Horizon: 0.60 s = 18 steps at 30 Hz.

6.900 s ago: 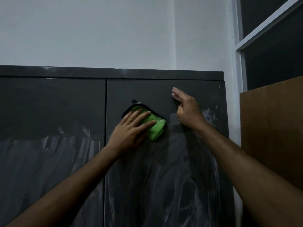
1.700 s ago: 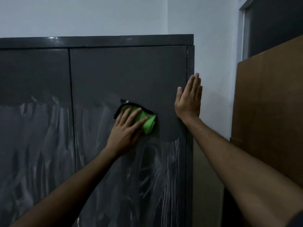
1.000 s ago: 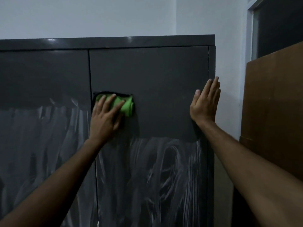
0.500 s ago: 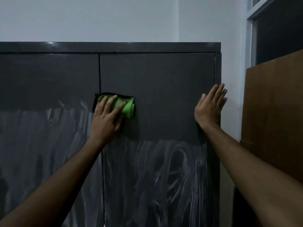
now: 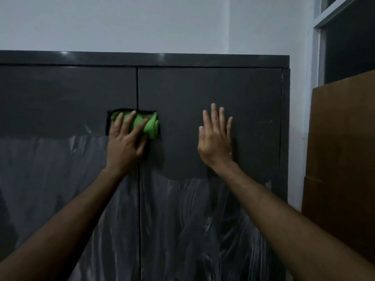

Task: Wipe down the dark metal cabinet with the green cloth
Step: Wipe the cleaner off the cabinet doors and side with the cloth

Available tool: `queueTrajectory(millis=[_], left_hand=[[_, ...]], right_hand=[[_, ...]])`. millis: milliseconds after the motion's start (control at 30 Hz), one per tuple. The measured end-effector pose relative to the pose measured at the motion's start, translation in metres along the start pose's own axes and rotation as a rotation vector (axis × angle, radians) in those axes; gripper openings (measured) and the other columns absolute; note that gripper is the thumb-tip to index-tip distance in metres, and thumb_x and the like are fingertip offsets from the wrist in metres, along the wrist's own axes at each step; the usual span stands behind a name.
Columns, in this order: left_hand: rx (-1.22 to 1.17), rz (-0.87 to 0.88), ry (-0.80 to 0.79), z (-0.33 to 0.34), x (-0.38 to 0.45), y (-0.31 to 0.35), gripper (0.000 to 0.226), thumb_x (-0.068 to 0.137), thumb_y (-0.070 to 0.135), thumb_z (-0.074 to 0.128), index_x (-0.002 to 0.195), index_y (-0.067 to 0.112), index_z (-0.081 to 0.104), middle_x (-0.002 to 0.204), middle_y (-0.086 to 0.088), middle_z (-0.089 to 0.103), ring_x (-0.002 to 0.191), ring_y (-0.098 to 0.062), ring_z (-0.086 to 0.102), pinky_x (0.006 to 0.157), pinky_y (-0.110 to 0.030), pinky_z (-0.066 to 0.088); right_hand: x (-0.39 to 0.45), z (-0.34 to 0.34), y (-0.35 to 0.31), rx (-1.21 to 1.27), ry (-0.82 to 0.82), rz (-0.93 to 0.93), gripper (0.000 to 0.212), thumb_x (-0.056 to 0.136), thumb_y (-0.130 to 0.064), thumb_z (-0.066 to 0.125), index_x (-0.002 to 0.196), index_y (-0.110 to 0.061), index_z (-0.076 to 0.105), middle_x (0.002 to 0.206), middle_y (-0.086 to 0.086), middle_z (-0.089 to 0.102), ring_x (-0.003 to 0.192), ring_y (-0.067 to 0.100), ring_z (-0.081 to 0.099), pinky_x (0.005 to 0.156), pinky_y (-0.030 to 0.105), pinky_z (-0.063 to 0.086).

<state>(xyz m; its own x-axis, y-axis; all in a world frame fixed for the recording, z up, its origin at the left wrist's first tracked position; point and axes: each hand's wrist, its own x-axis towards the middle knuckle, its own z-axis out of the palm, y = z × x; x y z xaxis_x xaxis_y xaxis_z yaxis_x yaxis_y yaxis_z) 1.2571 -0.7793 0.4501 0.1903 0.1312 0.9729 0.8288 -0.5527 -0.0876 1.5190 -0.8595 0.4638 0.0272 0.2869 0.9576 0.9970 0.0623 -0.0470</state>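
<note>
Currently pressing green cloth (image 5: 149, 125) flat-fingered across cabinet (image 5: 203, 88) door seam, frame centre, left hand (image 5: 125, 142); right hand (image 5: 216, 138) splayed flat on right door.

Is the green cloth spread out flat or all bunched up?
Bunched up. The green cloth sits in a wad under the left hand, with rolled folds at its right end.

Two bare forearms are seen, no sleeves, no watch, rings or gloves visible. The left hand (image 5: 125, 146) is shown w/ short nails, knuckles and tendons faintly marked under dim light. The right hand (image 5: 215, 139) is shown from the back, four fingers (image 5: 213, 115) long and slim, nails short, thumb edge visible at the side. Wrist creases are noted on both. Upper arms are cut off by frame edge.
</note>
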Motion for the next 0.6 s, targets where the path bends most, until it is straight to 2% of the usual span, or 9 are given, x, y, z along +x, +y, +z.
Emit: queueTrajectory(millis=[67, 167, 233, 300, 367, 467, 533, 600], left_hand=[[-0.025, 0.016, -0.023, 0.006, 0.003, 0.02, 0.054, 0.097, 0.035, 0.053, 0.148, 0.019, 0.057, 0.163, -0.017, 0.038, 0.149, -0.051, 0.029, 0.122, -0.062, 0.025], [-0.008, 0.307, -0.128, 0.016, -0.047, 0.02, 0.05, 0.101, 0.038, 0.05, 0.147, 0.023, 0.059, 0.161, -0.015, 0.042, 0.148, -0.048, 0.035, 0.12, -0.062, 0.029], [0.032, 0.41, -0.19, 0.011, -0.08, -0.007, 0.05, 0.103, 0.039, 0.049, 0.151, 0.026, 0.054, 0.163, -0.012, 0.04, 0.151, -0.043, 0.032, 0.123, -0.059, 0.027], [0.039, 0.334, -0.171, -0.001, -0.084, -0.038, 0.051, 0.103, 0.04, 0.048, 0.151, 0.026, 0.053, 0.163, -0.013, 0.04, 0.151, -0.043, 0.031, 0.12, -0.062, 0.03], [0.045, 0.175, -0.119, -0.013, -0.065, -0.057, 0.052, 0.101, 0.04, 0.046, 0.15, 0.024, 0.053, 0.162, -0.015, 0.039, 0.152, -0.045, 0.028, 0.12, -0.065, 0.029], [0.031, 0.002, -0.051, -0.023, -0.015, -0.05, 0.056, 0.097, 0.039, 0.046, 0.15, 0.021, 0.055, 0.164, -0.016, 0.037, 0.151, -0.047, 0.027, 0.124, -0.06, 0.022], [0.011, -0.025, -0.033, -0.016, 0.005, -0.026, 0.057, 0.096, 0.037, 0.048, 0.149, 0.019, 0.056, 0.164, -0.016, 0.036, 0.151, -0.048, 0.026, 0.125, -0.058, 0.021], [0.005, 0.045, -0.062, -0.007, -0.001, -0.005, 0.055, 0.098, 0.037, 0.048, 0.149, 0.019, 0.057, 0.164, -0.015, 0.037, 0.152, -0.047, 0.027, 0.124, -0.059, 0.022]], right_hand=[[0.004, 0.009, -0.015, 0.011, -0.021, 0.035, 0.056, 0.106, -0.029, 0.033, 0.159, -0.01, 0.027, 0.169, 0.012, 0.008, 0.157, 0.032, 0.001, 0.124, 0.057, -0.001], [0.005, 0.019, -0.027, 0.002, -0.037, 0.089, 0.058, 0.106, -0.031, 0.033, 0.16, -0.012, 0.024, 0.17, 0.011, 0.003, 0.157, 0.03, -0.004, 0.123, 0.059, -0.003], [0.004, 0.022, -0.028, -0.013, -0.039, 0.1, 0.06, 0.106, -0.033, 0.033, 0.16, -0.011, 0.022, 0.17, 0.012, -0.001, 0.156, 0.031, -0.006, 0.122, 0.062, -0.003], [0.003, 0.024, -0.027, -0.043, -0.037, 0.089, 0.061, 0.106, -0.035, 0.032, 0.16, -0.01, 0.02, 0.169, 0.014, -0.003, 0.156, 0.032, -0.008, 0.122, 0.063, -0.002], [0.003, 0.026, -0.027, -0.063, -0.039, 0.088, 0.063, 0.106, -0.038, 0.031, 0.16, -0.009, 0.019, 0.169, 0.016, -0.004, 0.156, 0.034, -0.009, 0.121, 0.065, -0.001], [0.003, 0.029, -0.032, -0.069, -0.035, 0.098, 0.065, 0.105, -0.041, 0.032, 0.16, -0.007, 0.019, 0.169, 0.018, -0.005, 0.155, 0.035, -0.01, 0.121, 0.066, -0.001], [0.003, 0.032, -0.036, -0.072, -0.024, 0.111, 0.066, 0.105, -0.042, 0.031, 0.159, -0.006, 0.02, 0.168, 0.019, -0.004, 0.155, 0.037, -0.009, 0.12, 0.067, 0.0], [0.003, 0.035, -0.038, -0.072, -0.005, 0.12, 0.066, 0.105, -0.042, 0.031, 0.159, -0.004, 0.023, 0.168, 0.021, -0.001, 0.155, 0.038, -0.006, 0.119, 0.068, 0.002]])
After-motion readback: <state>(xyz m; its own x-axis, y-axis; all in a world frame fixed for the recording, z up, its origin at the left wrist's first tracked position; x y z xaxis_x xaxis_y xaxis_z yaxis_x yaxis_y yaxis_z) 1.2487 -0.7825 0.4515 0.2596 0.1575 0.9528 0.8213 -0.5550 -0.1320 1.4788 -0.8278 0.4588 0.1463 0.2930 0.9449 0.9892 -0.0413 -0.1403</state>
